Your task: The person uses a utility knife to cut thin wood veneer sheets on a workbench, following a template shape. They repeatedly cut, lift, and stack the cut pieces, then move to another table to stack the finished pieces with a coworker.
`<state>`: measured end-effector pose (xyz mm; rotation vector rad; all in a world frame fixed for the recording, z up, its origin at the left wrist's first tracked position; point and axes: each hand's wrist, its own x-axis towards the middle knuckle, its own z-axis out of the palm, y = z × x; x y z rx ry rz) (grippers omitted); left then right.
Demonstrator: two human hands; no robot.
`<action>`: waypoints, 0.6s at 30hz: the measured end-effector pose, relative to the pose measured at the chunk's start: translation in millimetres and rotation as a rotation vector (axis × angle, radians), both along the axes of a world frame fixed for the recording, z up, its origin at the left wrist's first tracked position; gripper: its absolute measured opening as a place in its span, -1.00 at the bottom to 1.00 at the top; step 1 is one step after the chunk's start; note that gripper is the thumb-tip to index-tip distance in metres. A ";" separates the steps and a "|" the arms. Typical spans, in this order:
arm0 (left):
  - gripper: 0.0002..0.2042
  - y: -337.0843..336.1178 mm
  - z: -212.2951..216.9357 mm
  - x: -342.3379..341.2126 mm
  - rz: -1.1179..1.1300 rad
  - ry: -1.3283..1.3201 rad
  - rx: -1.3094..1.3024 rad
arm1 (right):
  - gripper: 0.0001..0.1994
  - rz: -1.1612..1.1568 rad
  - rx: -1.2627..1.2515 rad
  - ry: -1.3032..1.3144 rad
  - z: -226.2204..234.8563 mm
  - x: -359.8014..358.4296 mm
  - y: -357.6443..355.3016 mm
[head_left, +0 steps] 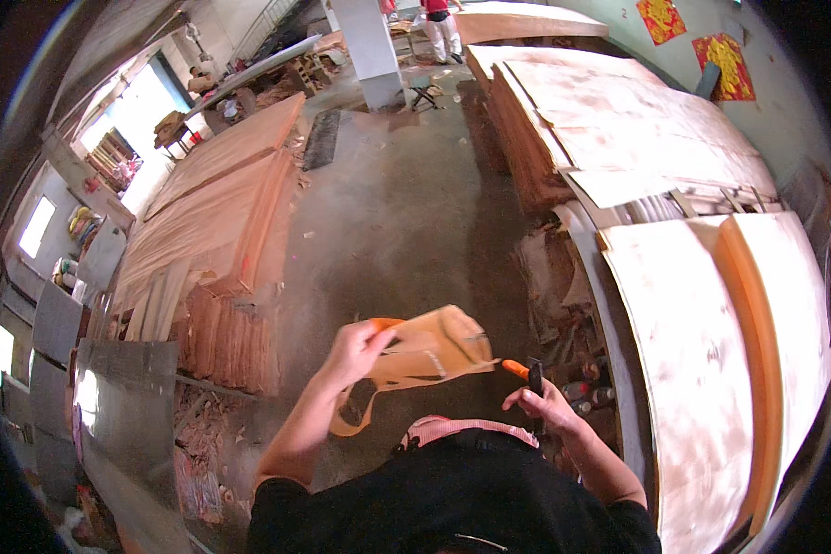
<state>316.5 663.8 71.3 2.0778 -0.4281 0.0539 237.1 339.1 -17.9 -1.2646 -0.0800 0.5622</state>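
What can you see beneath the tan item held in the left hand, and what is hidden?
The floor shows around the tan item, which the left hand holds above it. The patch of floor behind the item is covered, so I cannot tell what lies there.

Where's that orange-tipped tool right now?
In the head view, the orange-tipped tool is in the right hand, below and right of centre, just right of the tan item.
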 end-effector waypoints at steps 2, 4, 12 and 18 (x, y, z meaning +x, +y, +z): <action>-0.83 -13.8 -17.6 29.6 -0.097 -0.042 0.020 | -0.37 -0.129 0.055 -0.001 9.9 11.3 5.5; -0.82 -40.8 -13.9 55.3 -0.213 -0.040 0.040 | -0.57 -0.232 0.005 -0.022 6.0 21.4 -2.3; -0.83 -87.9 -25.3 125.4 -0.606 -0.100 0.018 | -0.87 -0.743 -0.001 0.040 -28.9 53.7 -6.4; -0.89 -85.8 -30.3 144.4 -0.635 -0.003 0.023 | -0.68 -0.838 0.084 0.230 -52.2 82.1 -12.9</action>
